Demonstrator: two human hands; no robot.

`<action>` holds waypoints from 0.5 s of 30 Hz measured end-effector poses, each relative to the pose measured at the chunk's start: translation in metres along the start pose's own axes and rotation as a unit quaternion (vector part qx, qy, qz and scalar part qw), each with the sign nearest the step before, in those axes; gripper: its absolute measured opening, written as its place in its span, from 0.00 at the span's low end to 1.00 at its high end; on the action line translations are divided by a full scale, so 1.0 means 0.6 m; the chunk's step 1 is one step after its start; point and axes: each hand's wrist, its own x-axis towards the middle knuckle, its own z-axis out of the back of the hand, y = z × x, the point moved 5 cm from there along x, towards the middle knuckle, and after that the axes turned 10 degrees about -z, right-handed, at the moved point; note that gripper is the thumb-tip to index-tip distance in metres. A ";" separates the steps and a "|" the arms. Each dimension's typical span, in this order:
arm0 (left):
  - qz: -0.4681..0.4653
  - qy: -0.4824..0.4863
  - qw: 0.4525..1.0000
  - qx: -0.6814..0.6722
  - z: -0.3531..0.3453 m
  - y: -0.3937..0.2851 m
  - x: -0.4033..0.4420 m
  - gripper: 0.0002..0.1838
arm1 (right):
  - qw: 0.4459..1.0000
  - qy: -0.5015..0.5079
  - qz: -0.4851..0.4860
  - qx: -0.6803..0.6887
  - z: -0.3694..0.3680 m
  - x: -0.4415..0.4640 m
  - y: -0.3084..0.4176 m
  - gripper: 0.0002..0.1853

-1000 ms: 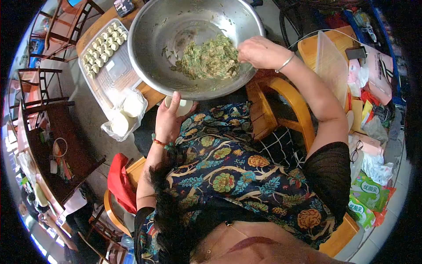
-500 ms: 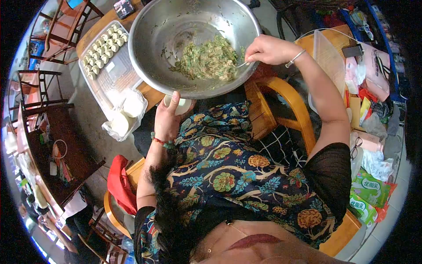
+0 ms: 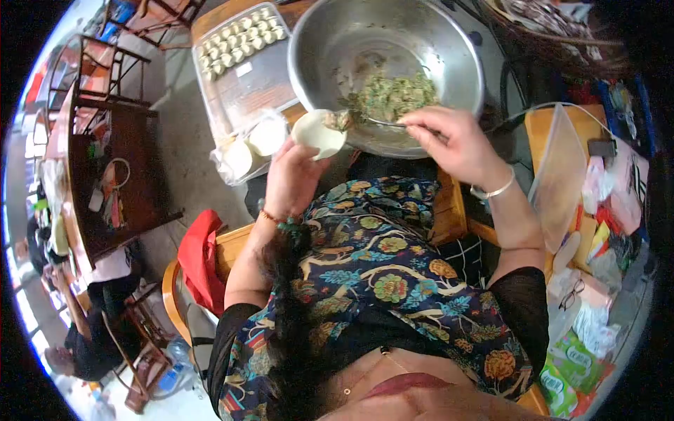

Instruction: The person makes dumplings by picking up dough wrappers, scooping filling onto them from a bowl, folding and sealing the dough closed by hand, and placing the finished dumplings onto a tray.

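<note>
My left hand (image 3: 293, 181) holds a round, pale dumpling wrapper (image 3: 316, 142) in front of the bowl's near rim. With pinched fingers, my right hand (image 3: 456, 146) grips a metal spoon (image 3: 385, 124). A lump of meat-and-greens filling (image 3: 340, 121) at the spoon's far end meets the wrapper's upper edge. Behind both hands is a large steel bowl (image 3: 319, 52), with more green-flecked filling (image 3: 397, 97) in its near half.
Left of the bowl, a clear plastic tray (image 3: 246, 98) carries rows of folded dumplings (image 3: 242, 41). A plastic bag with stacked wrappers (image 3: 240, 160) lies at its near end. Packets and a pink box (image 3: 625, 189) crowd the right side. A seated person (image 3: 91, 344) is at lower left.
The spoon has come out of the bowl with filling and moved left to the wrapper. My left hand has raised and tilted the wrapper. The view has shifted, moving the bowl and tray rightward.
</note>
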 end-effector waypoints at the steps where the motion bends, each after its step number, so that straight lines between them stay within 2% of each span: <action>1: -0.011 0.022 1.000 -0.016 -0.007 0.000 0.002 0.27 | 0.997 -0.041 0.053 -0.046 -0.007 -0.002 0.018 0.09; 3: -0.015 0.025 0.999 -0.017 -0.017 -0.005 -0.002 0.26 | 0.994 -0.055 0.073 -0.064 -0.028 -0.008 0.038 0.11; 5: -0.029 0.059 0.997 -0.037 -0.025 -0.007 -0.002 0.26 | 0.977 -0.089 0.122 -0.147 -0.053 -0.014 0.043 0.13; 6: -0.031 0.064 0.996 -0.055 -0.023 -0.004 -0.003 0.24 | 0.972 -0.088 0.134 -0.170 -0.067 -0.018 0.032 0.21; 9: -0.022 0.033 0.999 -0.030 -0.029 0.002 -0.004 0.21 | 0.966 -0.109 0.138 -0.188 -0.089 -0.022 0.030 0.15; 11: -0.021 0.025 0.999 -0.027 -0.022 0.008 -0.002 0.21 | 0.968 -0.110 0.135 -0.182 -0.100 -0.025 0.029 0.16; 14: -0.037 0.030 0.999 -0.019 -0.013 0.015 0.004 0.21 | 0.980 -0.100 0.093 -0.147 -0.106 -0.022 0.023 0.15; 15: -0.056 0.041 0.997 -0.016 -0.012 0.015 0.006 0.21 | 0.991 -0.092 0.055 -0.078 -0.106 -0.019 0.014 0.13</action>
